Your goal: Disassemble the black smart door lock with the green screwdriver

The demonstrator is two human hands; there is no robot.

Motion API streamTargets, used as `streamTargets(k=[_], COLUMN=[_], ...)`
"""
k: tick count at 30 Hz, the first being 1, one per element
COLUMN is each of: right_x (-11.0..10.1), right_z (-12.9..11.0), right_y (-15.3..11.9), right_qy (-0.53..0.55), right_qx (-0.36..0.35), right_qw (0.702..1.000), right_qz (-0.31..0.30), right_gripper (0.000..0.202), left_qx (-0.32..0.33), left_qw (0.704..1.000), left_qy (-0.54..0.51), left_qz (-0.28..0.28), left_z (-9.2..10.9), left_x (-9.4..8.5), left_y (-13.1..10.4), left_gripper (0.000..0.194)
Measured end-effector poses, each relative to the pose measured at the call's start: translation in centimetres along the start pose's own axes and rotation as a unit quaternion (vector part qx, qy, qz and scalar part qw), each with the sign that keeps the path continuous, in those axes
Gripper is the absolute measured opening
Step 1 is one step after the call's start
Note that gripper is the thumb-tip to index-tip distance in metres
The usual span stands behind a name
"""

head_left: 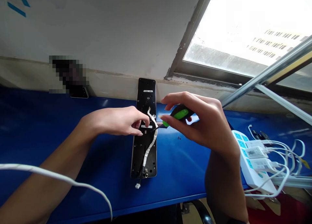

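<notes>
A long narrow black panel point(143, 152) with screw holes and small white labels lies lengthwise on the blue table, its far end by the wall. Along it runs a white-sleeved cable point(149, 150), ending in a small white connector point(137, 186) past the near edge. My right hand point(197, 120) grips a screwdriver point(180, 113) with a green and black handle. Its shaft crosses the cable, and the tip points at the panel's middle. My left hand point(122, 121) is over the panel's left side, thumb and index finger apart around a white label, with no object visible between them.
Tiny dark screws point(179, 138) lie right of the panel. A white power strip point(246, 159) with plugged adapters and tangled white cables stands at the right. A loose white cable point(60, 176) crosses the lower left. A metal frame point(273, 68) slants before the window; a pixelated dark device point(79, 92) leans on the wall.
</notes>
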State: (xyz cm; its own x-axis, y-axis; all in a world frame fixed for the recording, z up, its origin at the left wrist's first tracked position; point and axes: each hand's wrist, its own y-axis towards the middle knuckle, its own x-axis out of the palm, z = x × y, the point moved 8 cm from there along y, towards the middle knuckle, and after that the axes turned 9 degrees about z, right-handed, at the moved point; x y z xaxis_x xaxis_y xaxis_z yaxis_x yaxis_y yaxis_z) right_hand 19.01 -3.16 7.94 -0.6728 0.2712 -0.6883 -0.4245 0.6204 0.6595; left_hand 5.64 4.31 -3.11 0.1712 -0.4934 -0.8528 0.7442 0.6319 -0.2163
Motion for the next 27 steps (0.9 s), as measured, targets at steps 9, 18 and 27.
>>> streamTargets(k=[9, 18, 27], right_x=[-1.1, -3.1, -5.7], right_z=[0.4, 0.7, 0.9], right_y=[-0.2, -0.4, -0.9], right_qy=[0.005, -0.019, -0.027], right_qx=[0.014, 0.068, 0.08], right_qw=[1.0, 0.996, 0.994], right_qz=[0.015, 0.047, 0.075], right_gripper=[0.049, 0.053, 0.041], left_qx=[0.002, 0.082, 0.079], left_qw=[1.0, 0.994, 0.994], left_qy=[-0.012, -0.037, -0.038], left_qz=[0.003, 0.061, 0.068], left_z=[0.2, 2.2, 3.2], left_x=[-0.1, -0.4, -0.2], left_y=[0.0, 0.6, 0.9], left_gripper=[0.021, 0.02, 0.019])
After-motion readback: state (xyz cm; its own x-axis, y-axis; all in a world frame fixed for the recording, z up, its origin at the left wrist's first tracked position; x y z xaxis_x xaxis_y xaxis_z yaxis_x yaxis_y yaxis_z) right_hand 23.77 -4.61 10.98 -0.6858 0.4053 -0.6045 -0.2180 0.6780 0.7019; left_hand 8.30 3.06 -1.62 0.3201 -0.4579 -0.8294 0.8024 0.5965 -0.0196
